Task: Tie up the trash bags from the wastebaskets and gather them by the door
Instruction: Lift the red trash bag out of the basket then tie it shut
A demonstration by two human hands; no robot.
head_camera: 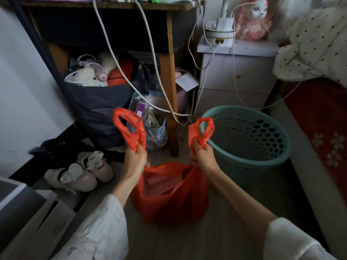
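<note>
Nearest, the red trash bag (169,192) sits on the floor between the person's forearms, its mouth sagging open on what look like flat pink scraps, while the left hand (136,156) and right hand (201,154) each keep a grip clamped on one handle loop, held up and apart, I'd say ready to cross into a knot. Just beyond at two o'clock stands the teal wastebasket (249,139), apparently emptied; farther at eleven o'clock, under the table (105,6), a dark bag (97,104) bulges with soft toys.
</note>
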